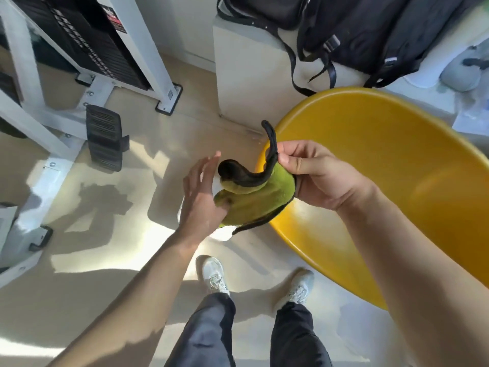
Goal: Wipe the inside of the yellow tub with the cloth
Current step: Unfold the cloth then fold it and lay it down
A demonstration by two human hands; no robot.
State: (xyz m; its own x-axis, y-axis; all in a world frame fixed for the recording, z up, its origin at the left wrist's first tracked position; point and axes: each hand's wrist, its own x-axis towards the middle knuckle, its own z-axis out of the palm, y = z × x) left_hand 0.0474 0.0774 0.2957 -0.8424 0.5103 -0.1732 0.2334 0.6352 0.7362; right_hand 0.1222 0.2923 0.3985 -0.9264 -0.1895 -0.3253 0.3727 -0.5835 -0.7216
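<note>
- The person stands on a pale floor (pixel 132 165), both bare arms reaching forward, white shoes (pixel 214 275) and dark trousers (pixel 209 329) below.
- The right hand (pixel 321 176) pinches the cloth (pixel 260 200) between thumb and fingers at its upper edge, fingers curled closed on the fabric.
- The cloth is green with a dark trim; it hangs bunched between the two hands, and one dark corner sticks up above the right thumb.
- The left hand (pixel 202 197) is open, fingers straight and close together, palm turned toward the cloth; the heel of the palm and the thumb touch the cloth's lower left side, but nothing is gripped.
- The yellow tub (pixel 383 160) sits on the floor to the right, its wide rim tilted toward the camera and its inside bare; the cloth is held over its near left rim, not touching the inside.
- Behind the tub a white box (pixel 246 75) carries a black backpack (pixel 370 30) with straps dangling down.
- At the left stands a white-framed weight machine (pixel 87 41) with a black footplate.
</note>
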